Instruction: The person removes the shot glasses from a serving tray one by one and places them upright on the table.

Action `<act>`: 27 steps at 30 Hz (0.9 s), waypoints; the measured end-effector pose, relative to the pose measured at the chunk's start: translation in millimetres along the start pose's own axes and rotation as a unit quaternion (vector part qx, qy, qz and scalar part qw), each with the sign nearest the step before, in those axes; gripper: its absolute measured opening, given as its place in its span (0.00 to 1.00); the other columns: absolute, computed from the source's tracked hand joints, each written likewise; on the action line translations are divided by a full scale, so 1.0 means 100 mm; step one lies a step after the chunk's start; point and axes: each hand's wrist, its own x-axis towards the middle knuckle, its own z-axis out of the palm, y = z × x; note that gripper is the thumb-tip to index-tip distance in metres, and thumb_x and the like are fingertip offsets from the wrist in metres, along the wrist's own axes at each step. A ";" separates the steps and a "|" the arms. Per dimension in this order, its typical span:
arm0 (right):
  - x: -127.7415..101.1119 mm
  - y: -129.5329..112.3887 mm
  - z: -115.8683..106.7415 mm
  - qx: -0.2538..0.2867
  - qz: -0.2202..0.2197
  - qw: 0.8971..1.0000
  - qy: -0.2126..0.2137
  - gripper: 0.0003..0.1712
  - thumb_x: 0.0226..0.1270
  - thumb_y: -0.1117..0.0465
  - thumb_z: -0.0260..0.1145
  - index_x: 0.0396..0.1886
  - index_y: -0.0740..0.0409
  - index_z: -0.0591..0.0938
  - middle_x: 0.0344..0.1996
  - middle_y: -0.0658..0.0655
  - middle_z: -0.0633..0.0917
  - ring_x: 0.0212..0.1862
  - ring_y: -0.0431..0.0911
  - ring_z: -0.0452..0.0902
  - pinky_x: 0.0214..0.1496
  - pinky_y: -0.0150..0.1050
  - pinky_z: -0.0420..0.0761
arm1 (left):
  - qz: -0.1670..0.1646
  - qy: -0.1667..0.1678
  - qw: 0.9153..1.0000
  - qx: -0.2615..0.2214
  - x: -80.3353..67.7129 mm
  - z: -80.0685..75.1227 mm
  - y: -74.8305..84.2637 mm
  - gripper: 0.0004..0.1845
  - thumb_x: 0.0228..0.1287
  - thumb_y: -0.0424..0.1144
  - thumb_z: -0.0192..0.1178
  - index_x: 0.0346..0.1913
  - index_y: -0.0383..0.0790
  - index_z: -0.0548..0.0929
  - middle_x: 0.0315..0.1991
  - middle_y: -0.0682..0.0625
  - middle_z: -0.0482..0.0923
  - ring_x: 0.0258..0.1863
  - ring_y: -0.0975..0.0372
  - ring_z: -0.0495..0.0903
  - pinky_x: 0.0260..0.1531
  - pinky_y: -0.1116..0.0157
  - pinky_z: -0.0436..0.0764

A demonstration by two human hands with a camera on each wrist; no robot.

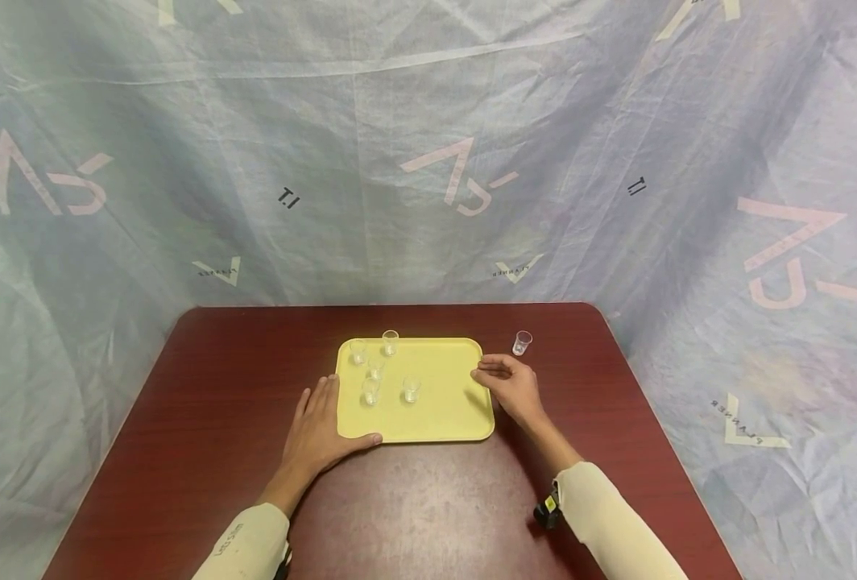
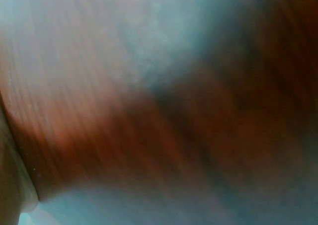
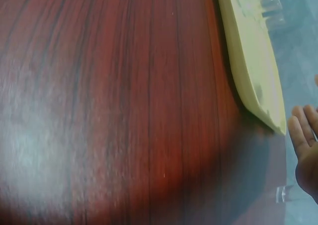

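Observation:
A yellow tray [image 1: 450, 403] lies on the table with several small clear cups standing on its left and middle part, among them one cup [image 1: 411, 391] apart from the rest. My left hand [image 1: 320, 431] rests at the tray's left near corner, fingers along the left side and thumb at the front edge. Over the tray's right edge hovers my right hand [image 1: 511, 387], its fingers loosely bent with nothing seen between them. Another clear cup [image 1: 522, 343] stands on the table just beyond that hand. In the right wrist view, the fingers [image 3: 300, 135] appear beside the tray's corner.
The reddish-brown wooden table [image 1: 204, 435] extends around the tray. A grey printed cloth [image 1: 414, 161] hangs behind the table and along both sides. The left wrist view is blurred and shows mostly table surface.

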 end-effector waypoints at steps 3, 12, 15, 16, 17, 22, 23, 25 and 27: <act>-0.01 -0.01 0.05 0.014 -0.003 1.000 -0.006 0.24 0.69 0.60 0.85 0.61 0.66 0.91 0.54 0.67 0.95 0.48 0.37 0.94 0.55 0.27 0.91 | 0.000 0.000 1.000 0.005 -0.01 0.01 0.00 0.88 0.43 0.97 0.63 0.94 0.38 0.47 0.94 0.38 0.50 0.95 0.46 0.51 0.95 0.43 0.42; -0.03 -0.02 0.16 0.035 -0.010 0.999 -0.034 0.26 0.70 0.62 0.84 0.63 0.69 0.89 0.54 0.67 0.95 0.49 0.39 0.95 0.57 0.30 0.93 | -0.002 0.000 1.000 -0.004 -0.02 0.01 0.01 0.88 0.43 0.96 0.64 0.94 0.37 0.48 0.94 0.37 0.50 0.95 0.45 0.50 0.95 0.43 0.42; -0.04 -0.03 0.20 0.037 -0.011 0.998 -0.039 0.26 0.69 0.62 0.84 0.63 0.69 0.90 0.54 0.67 0.95 0.50 0.41 0.95 0.58 0.31 0.93 | -0.002 -0.001 1.000 -0.003 -0.01 0.01 0.01 0.88 0.43 0.96 0.64 0.94 0.37 0.47 0.94 0.38 0.49 0.95 0.45 0.50 0.95 0.43 0.41; -0.05 -0.04 0.22 0.035 -0.012 0.998 -0.041 0.26 0.69 0.62 0.84 0.63 0.69 0.90 0.54 0.66 0.95 0.50 0.42 0.95 0.58 0.31 0.93 | -0.003 -0.001 1.000 -0.003 -0.01 0.00 0.01 0.88 0.43 0.96 0.64 0.94 0.38 0.47 0.94 0.38 0.49 0.95 0.45 0.50 0.95 0.43 0.41; -0.05 -0.04 0.23 0.031 -0.013 0.998 -0.043 0.27 0.69 0.62 0.85 0.63 0.68 0.90 0.54 0.66 0.95 0.51 0.43 0.95 0.58 0.30 0.93 | -0.003 -0.001 1.000 -0.003 -0.01 0.00 0.01 0.88 0.43 0.96 0.64 0.94 0.38 0.47 0.94 0.38 0.49 0.95 0.45 0.50 0.95 0.43 0.41; -0.08 -0.06 0.31 0.019 -0.021 0.998 -0.059 0.28 0.69 0.62 0.85 0.64 0.68 0.89 0.55 0.66 0.95 0.55 0.52 0.96 0.58 0.28 0.91 | -0.003 0.002 1.000 0.001 -0.02 0.00 0.01 0.88 0.43 0.96 0.64 0.94 0.38 0.47 0.94 0.38 0.50 0.95 0.45 0.50 0.95 0.43 0.42; -0.09 -0.06 0.33 0.019 -0.020 0.998 -0.063 0.28 0.69 0.62 0.85 0.65 0.68 0.89 0.55 0.66 0.95 0.56 0.53 0.95 0.58 0.28 0.91 | -0.003 0.002 1.000 0.002 -0.02 0.00 0.01 0.88 0.43 0.96 0.63 0.94 0.38 0.47 0.94 0.38 0.50 0.95 0.45 0.50 0.95 0.43 0.42; -0.09 -0.06 0.37 0.024 -0.017 0.997 -0.068 0.28 0.69 0.63 0.84 0.65 0.69 0.88 0.55 0.67 0.95 0.57 0.55 0.95 0.57 0.28 0.91 | -0.002 0.002 1.000 0.001 -0.02 0.01 0.01 0.88 0.43 0.97 0.63 0.94 0.38 0.47 0.94 0.38 0.50 0.95 0.45 0.51 0.95 0.42 0.42; -0.10 -0.07 0.42 0.030 -0.015 0.997 -0.073 0.29 0.69 0.64 0.84 0.66 0.70 0.88 0.55 0.68 0.95 0.57 0.57 0.95 0.57 0.28 0.92 | -0.001 0.003 1.000 0.001 -0.02 0.01 0.01 0.88 0.43 0.97 0.63 0.94 0.38 0.47 0.94 0.38 0.50 0.94 0.45 0.51 0.95 0.42 0.42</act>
